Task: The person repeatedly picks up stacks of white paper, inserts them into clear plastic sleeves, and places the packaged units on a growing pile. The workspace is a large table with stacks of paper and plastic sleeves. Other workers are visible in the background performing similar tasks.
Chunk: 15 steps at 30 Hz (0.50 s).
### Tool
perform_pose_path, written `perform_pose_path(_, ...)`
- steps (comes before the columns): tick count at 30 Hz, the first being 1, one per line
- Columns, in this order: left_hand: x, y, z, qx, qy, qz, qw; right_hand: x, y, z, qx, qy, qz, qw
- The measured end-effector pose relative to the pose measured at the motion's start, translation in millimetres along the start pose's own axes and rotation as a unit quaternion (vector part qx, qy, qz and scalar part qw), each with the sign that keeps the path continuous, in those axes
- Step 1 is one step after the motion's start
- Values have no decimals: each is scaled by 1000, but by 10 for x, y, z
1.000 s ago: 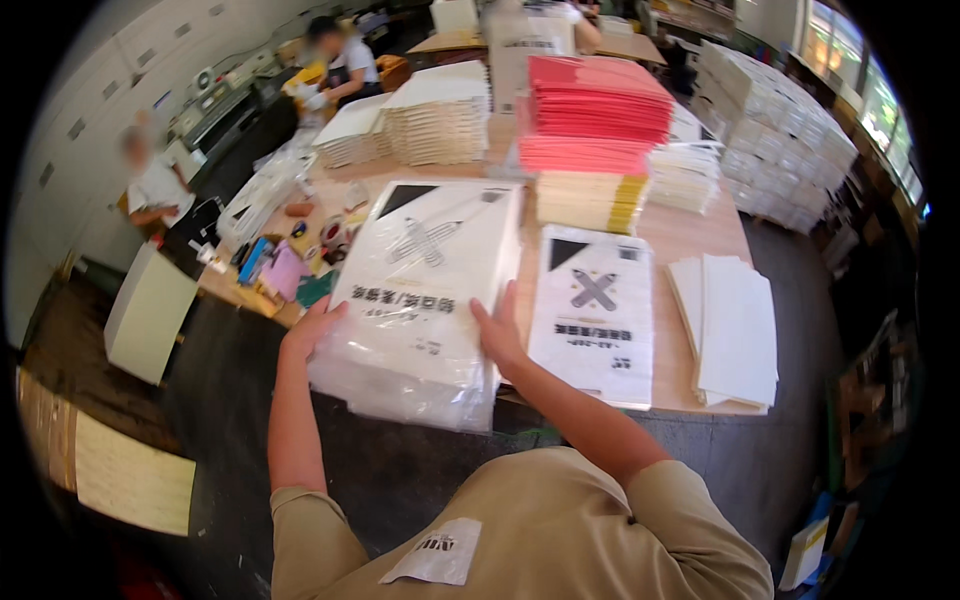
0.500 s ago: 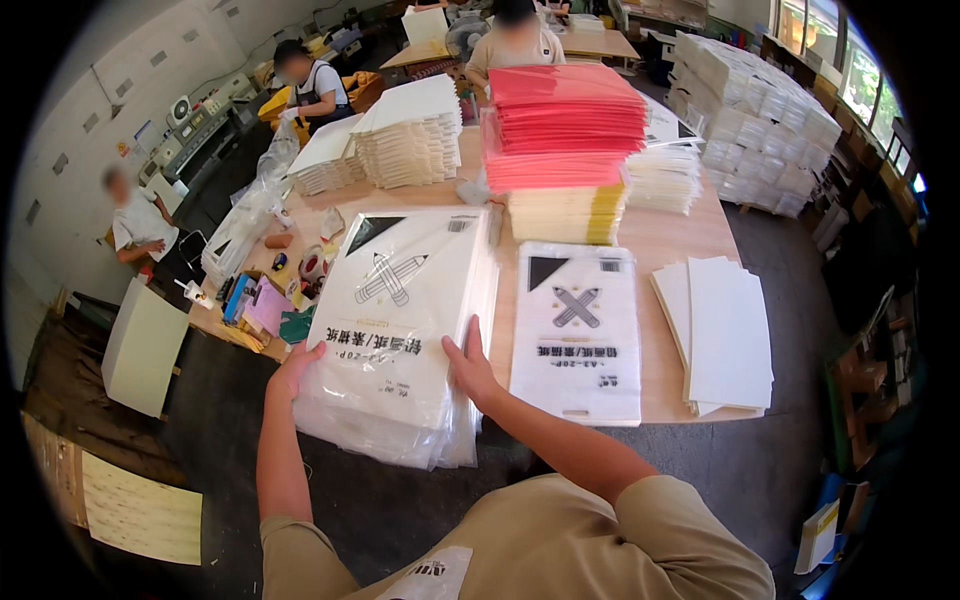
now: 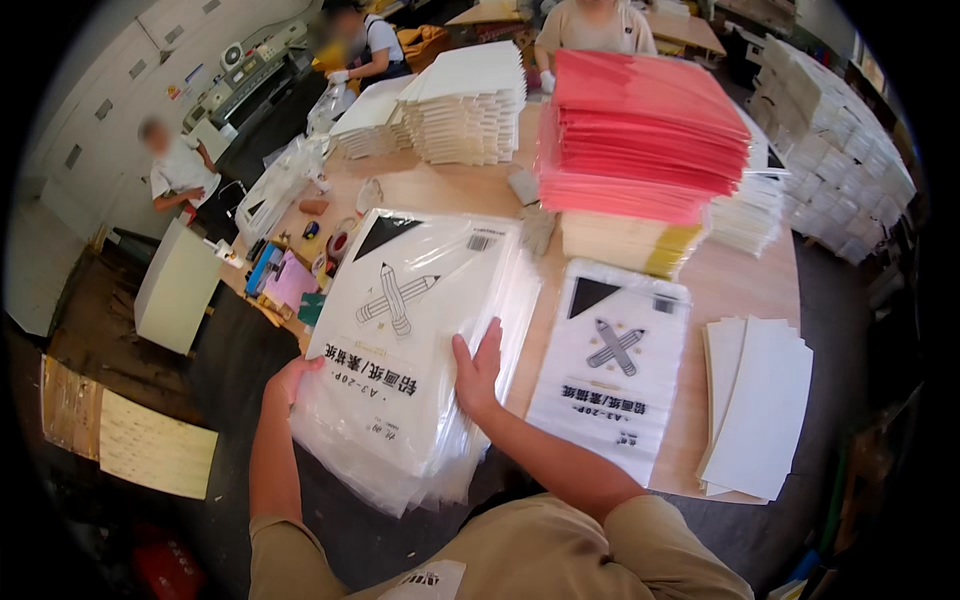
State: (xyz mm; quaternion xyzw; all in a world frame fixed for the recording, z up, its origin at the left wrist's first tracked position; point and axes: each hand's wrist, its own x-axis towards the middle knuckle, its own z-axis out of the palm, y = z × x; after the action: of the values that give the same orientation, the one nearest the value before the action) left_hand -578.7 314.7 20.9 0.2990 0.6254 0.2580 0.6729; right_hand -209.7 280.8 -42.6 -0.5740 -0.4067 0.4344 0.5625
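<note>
In front of me, at the table's near edge, is a thick stack of drawing-paper packs (image 3: 400, 350) in clear plastic bags printed with crossed pencils and a black corner. My left hand (image 3: 292, 382) grips its left side, thumb over the top and the other fingers hidden. My right hand (image 3: 478, 375) presses the right side, its thumb raised and fingers along the edge. Loose plastic ends of the bags hang over the table edge towards me. Right of the stack a similar printed pack (image 3: 612, 375) lies flat, touched by neither hand.
White sheets (image 3: 762, 405) lie at the table's right end. Behind stand a tall pile of red folders (image 3: 645, 125) and stacks of white paper (image 3: 465, 95). Tape and small tools surround a pink pad (image 3: 290, 280) at left. Several people are beyond the table (image 3: 430, 190).
My view has shifted, so the table appears turned and nearer. Both hands stay on the stack, my right hand still at its right edge. The person at the far side now shows a gloved hand.
</note>
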Motion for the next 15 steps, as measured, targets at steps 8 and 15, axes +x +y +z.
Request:
perform_pose_path(8, -571, -320, -158, 110, 157, 305, 933, 1617, 12, -467, 79, 94, -174, 977)
perform_pose_path(15, -102, -1477, 529, -124, 272, 492, 818, 2328, -1, -256, 138, -66, -103, 983)
